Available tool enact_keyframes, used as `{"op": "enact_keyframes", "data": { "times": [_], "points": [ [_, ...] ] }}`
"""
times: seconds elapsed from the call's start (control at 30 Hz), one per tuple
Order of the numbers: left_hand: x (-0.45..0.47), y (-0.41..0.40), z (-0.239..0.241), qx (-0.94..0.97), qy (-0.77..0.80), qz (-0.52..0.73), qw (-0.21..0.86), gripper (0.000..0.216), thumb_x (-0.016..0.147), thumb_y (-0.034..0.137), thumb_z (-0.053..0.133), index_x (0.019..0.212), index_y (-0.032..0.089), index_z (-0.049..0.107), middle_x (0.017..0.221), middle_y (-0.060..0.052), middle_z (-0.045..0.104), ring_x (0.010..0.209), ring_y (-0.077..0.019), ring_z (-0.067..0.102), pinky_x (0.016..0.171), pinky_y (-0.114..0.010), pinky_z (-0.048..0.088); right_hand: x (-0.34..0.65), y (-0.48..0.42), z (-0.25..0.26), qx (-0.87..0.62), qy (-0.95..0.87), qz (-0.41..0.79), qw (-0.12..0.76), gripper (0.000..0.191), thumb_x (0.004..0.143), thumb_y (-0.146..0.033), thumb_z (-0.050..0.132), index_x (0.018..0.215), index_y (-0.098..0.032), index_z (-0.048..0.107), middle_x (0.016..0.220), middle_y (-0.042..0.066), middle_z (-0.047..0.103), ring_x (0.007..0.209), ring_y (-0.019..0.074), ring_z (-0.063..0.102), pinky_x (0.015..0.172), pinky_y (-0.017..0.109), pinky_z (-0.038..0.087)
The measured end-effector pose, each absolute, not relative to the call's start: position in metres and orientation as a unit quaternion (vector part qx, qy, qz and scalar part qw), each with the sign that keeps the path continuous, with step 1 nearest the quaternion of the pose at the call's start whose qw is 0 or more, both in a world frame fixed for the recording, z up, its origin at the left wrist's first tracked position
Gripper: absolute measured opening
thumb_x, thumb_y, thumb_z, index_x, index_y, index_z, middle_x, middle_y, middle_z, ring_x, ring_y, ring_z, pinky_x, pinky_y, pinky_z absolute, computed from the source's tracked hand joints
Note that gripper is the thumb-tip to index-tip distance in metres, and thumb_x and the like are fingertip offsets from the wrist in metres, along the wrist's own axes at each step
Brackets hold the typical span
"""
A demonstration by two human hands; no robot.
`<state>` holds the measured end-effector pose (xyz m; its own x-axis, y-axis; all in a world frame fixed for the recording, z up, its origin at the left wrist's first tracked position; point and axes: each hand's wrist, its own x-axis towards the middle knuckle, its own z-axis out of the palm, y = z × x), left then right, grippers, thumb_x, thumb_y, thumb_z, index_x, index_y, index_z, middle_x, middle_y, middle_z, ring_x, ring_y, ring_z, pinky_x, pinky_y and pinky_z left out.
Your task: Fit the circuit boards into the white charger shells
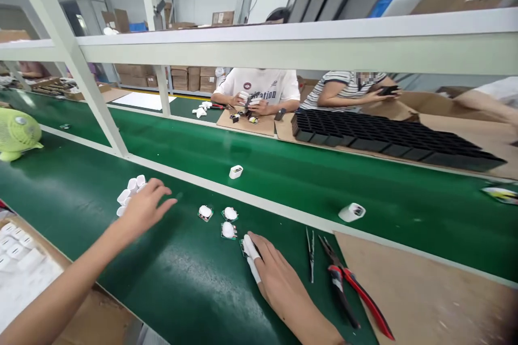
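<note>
My left hand (148, 206) is above the bench at left, fingers apart and holding nothing I can see. It is beside a cluster of small white plastic housings (133, 185) and partly covers them. My right hand (279, 275), with white covers on two fingers, rests low on the bench. Its fingers close on a small circuit board (243, 248), of which only a green edge shows. Left of that hand lie three similar boards with white round tops: one circuit board (229, 230) nearest, a second board (230, 213) behind it, a third board (205, 212) further left.
Tweezers (311, 256) and red-black pliers (343, 280) lie right of my right hand, by a cardboard sheet (424, 291). White housings (236, 172) (352, 212) sit on the green belt (283, 172). A box of white parts (24, 259) is at left. Co-workers sit opposite behind black trays (388, 137).
</note>
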<state>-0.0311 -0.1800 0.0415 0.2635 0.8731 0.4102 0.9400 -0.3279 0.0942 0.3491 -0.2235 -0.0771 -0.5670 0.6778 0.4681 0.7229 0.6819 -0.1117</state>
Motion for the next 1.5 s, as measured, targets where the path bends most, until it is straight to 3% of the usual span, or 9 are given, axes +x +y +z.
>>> {"op": "enact_keyframes", "data": {
  "times": [0.13,0.23,0.33,0.47,0.6,0.8,1.07,1.27,1.5],
  "points": [
    [-0.115,-0.222,0.035,-0.762,-0.622,-0.087,0.158,0.036,0.1,0.052,0.05,0.094,0.021,0.068,0.096,-0.008,0.06,0.086,-0.0271,0.065,0.065,-0.033,0.055,0.348,-0.232,-0.058,-0.467,-0.857,0.017,0.219,0.053,0.099,-0.026,0.06,0.149,-0.013,0.045,0.116,0.019,0.068,0.101,0.0349,0.07,0.086,0.055,0.063],
    [-0.149,-0.239,0.016,-0.772,-0.612,-0.075,0.152,0.035,0.103,0.043,0.04,0.091,0.024,0.067,0.093,-0.007,0.058,0.081,-0.0249,0.061,0.065,-0.034,0.055,0.353,-0.24,-0.04,-0.489,-0.844,0.085,0.204,0.08,0.097,-0.036,0.068,0.162,-0.016,0.027,0.138,0.022,0.059,0.122,0.0361,0.064,0.098,0.055,0.06],
    [-0.135,-0.245,0.011,-0.82,-0.55,-0.137,0.081,0.03,0.104,0.038,0.045,0.09,0.026,0.069,0.107,-0.007,0.063,0.095,-0.0269,0.063,0.08,-0.042,0.057,0.357,-0.245,-0.028,-0.43,-0.873,0.144,0.18,0.066,0.1,-0.016,0.052,0.162,-0.023,0.029,0.162,0.015,0.042,0.146,0.0299,0.046,0.117,0.052,0.048],
    [-0.054,-0.235,0.016,-0.875,-0.432,-0.197,-0.097,0.019,0.101,0.025,0.054,0.084,0.022,0.062,0.138,-0.009,0.062,0.118,-0.0266,0.063,0.092,-0.039,0.057,0.349,-0.247,-0.03,-0.4,-0.886,0.156,0.179,0.053,0.098,-0.004,0.043,0.147,-0.021,0.049,0.149,0.012,0.056,0.136,0.025,0.057,0.114,0.047,0.052],
    [0.032,-0.212,-0.002,-0.908,-0.325,-0.213,-0.155,0.018,0.101,0.018,0.054,0.084,0.02,0.055,0.114,-0.009,0.069,0.105,-0.0227,0.065,0.082,-0.033,0.056,0.338,-0.251,-0.035,-0.425,-0.881,0.082,0.193,0.031,0.103,-0.016,0.051,0.133,-0.018,0.061,0.144,0.018,0.058,0.122,0.0298,0.064,0.103,0.049,0.059],
    [0.058,-0.194,-0.028,-0.884,-0.33,-0.247,-0.221,0.065,0.068,0.065,0.089,0.104,0.021,0.058,0.107,-0.007,0.067,0.096,-0.0265,0.066,0.079,-0.039,0.058,0.343,-0.257,-0.042,-0.408,-0.869,0.047,0.277,0.046,0.103,-0.015,0.052,0.148,-0.021,0.048,0.122,0.015,0.069,0.104,0.0278,0.068,0.088,0.047,0.064],
    [0.046,-0.209,-0.041,-0.85,-0.37,-0.209,-0.312,0.069,0.089,0.028,0.078,0.149,0.032,0.045,0.141,-0.008,0.064,0.124,-0.0282,0.065,0.104,-0.043,0.055,0.309,-0.258,-0.017,-0.409,-0.83,0.119,0.361,0.049,0.1,-0.013,0.056,0.147,-0.024,0.047,0.122,0.014,0.065,0.107,0.0267,0.065,0.088,0.047,0.061],
    [0.043,-0.2,-0.034,-0.856,-0.348,-0.231,-0.306,0.104,0.064,0.043,0.098,0.153,0.031,0.045,0.142,-0.012,0.06,0.129,-0.0342,0.059,0.106,-0.048,0.054,0.298,-0.253,-0.012,-0.402,-0.837,0.105,0.356,0.052,0.098,-0.01,0.059,0.147,-0.022,0.046,0.124,0.014,0.064,0.109,0.0272,0.061,0.088,0.047,0.06],
    [0.046,-0.198,-0.035,-0.862,-0.315,-0.221,-0.33,0.027,0.087,0.034,0.083,0.108,0.025,0.068,0.101,-0.003,0.07,0.095,-0.0225,0.066,0.082,-0.034,0.056,0.299,-0.261,-0.013,-0.42,-0.813,0.14,0.377,0.047,0.098,-0.011,0.06,0.141,-0.023,0.048,0.123,0.012,0.066,0.11,0.0248,0.064,0.091,0.045,0.06]
  ]
}}
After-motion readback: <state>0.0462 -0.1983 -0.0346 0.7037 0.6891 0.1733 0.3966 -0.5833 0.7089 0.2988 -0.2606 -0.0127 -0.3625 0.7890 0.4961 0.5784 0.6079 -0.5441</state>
